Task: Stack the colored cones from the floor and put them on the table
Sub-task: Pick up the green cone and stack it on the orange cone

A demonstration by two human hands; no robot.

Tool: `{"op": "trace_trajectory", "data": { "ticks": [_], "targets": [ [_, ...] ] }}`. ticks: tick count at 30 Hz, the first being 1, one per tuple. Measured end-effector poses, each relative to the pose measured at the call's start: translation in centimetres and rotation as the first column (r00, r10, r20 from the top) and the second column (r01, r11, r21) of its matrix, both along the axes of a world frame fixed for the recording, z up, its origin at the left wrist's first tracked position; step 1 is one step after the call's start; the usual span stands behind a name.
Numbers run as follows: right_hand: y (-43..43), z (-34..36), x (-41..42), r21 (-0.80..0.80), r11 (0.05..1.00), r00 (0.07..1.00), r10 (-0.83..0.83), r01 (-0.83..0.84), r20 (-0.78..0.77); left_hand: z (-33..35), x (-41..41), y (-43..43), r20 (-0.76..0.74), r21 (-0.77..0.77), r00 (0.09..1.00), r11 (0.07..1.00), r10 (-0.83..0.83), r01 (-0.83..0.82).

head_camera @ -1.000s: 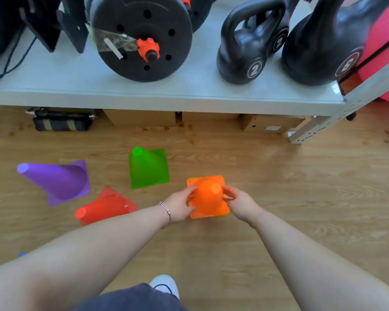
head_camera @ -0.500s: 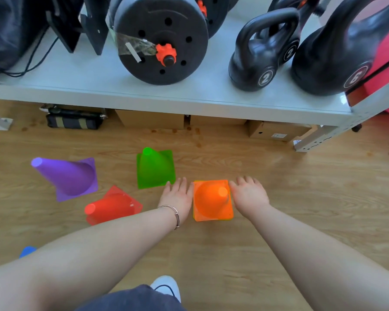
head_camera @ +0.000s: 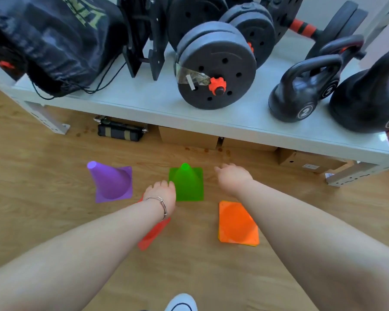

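Head view, from left to right: a purple cone (head_camera: 111, 182) stands tilted on the wooden floor (head_camera: 43, 216), well to the left of the left hand (head_camera: 163, 194) and apart from it. That hand wears a thin bracelet (head_camera: 161, 204) at the wrist and hangs palm down with nothing in it; its fingers point away from the camera and are foreshortened, so I cannot tell whether they are spread or curled. Under its wrist and forearm lies a red cone (head_camera: 152, 234), mostly hidden. Just to the right of the left hand, at its fingertips, stands the green cone (head_camera: 186, 182); whether skin touches it cannot be told. On the far side of that cone the right hand (head_camera: 233, 178) reaches forward, palm down, fingers loosely extended, holding nothing. Below this hand, beside the right forearm, the orange cone (head_camera: 236, 223) sits on the floor, free of both hands. Beyond both hands runs the grey table (head_camera: 144, 104), bearing a dumbbell (head_camera: 216, 68) and a kettlebell (head_camera: 301, 90) marked 2.
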State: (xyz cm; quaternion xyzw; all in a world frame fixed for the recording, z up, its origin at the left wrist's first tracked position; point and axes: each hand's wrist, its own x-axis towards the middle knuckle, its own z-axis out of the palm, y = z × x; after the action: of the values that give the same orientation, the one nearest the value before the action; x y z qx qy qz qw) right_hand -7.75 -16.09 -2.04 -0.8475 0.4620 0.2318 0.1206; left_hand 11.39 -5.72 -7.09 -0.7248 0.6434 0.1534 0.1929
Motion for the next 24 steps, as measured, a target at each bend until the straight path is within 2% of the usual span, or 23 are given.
{"op": "trace_trajectory", "data": {
  "ticks": [7,13,16,21,24],
  "targets": [
    [0.7,-3.1,4.8,0.185,0.978,0.989,-0.114,0.095,0.097,-2.1,2.2,-2.6,-0.028,0.056,0.998,0.997,0.048,-0.046],
    [0.1,-4.6,5.2,0.197,0.958,0.956,-0.242,0.208,0.165,-2.9,1.8,-4.3,-0.175,0.116,0.968,0.98,0.179,-0.16],
    [0.2,-5.3,5.5,0.254,0.932,0.933,-0.309,0.259,0.184,-3.0,1.4,-4.9,-0.198,0.167,0.957,0.969,0.213,-0.181],
    [0.8,-6.1,5.8,0.29,0.896,0.865,-0.416,0.337,0.28,-3.4,0.7,-4.8,-0.215,0.086,0.944,0.968,0.25,-0.236],
    [1.0,-5.9,5.3,0.282,0.886,0.83,-0.449,0.368,0.331,-3.2,1.0,-4.7,-0.278,0.023,0.923,0.963,0.266,-0.27]
  ]
}}
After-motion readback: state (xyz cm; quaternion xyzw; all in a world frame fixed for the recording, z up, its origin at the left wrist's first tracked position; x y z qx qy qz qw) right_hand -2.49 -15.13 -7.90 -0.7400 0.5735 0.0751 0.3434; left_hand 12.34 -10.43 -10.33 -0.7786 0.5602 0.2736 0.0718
